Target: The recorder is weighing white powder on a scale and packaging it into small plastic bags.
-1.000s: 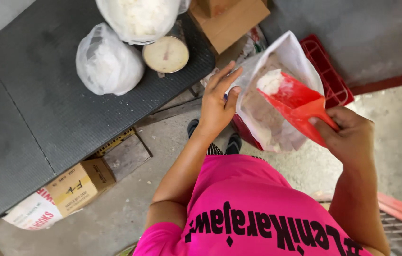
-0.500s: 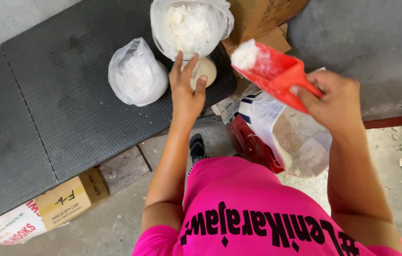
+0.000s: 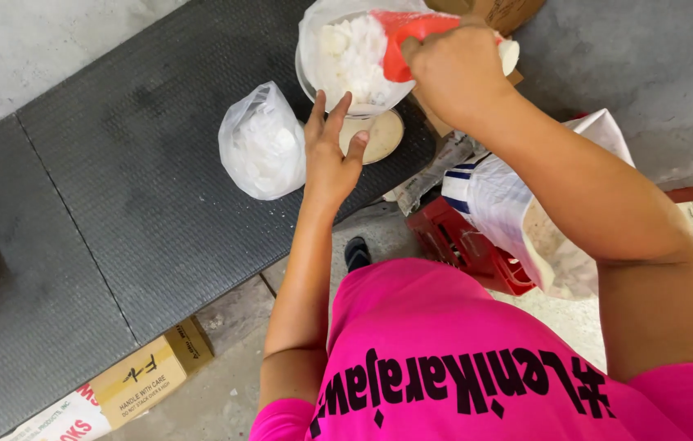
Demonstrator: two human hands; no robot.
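A red plastic scoop (image 3: 412, 37) is tipped over the mouth of a clear plastic bag (image 3: 346, 57) part-filled with a white, lumpy powder. The bag stands open near the far edge of a dark grey textured table (image 3: 118, 212), at the top centre of the view. The person's right hand (image 3: 453, 69) is closed in a full grip around the scoop's handle, knuckles upward, with the arm reaching in from the lower right. The scoop's front end lies inside the bag's opening, against the white contents.

The left hand (image 3: 332, 151) is open, fingers spread and slightly bent, its fingertips touching the lower front of the bag; it grips nothing. Just beside this hand, under the bag, sits a round cream-coloured disc (image 3: 379, 135), partly hidden.

To the left of the open bag, a second clear bag (image 3: 261, 147) of white material rests on the table, closed at the top and nearly touching the left hand.

Below the table's edge, to the right, a large white sack (image 3: 526, 204) stands open on a red crate (image 3: 461, 241) on the concrete floor. A cardboard box (image 3: 150, 376) lies under the table at lower left. The person wears a bright pink shirt (image 3: 461, 359).
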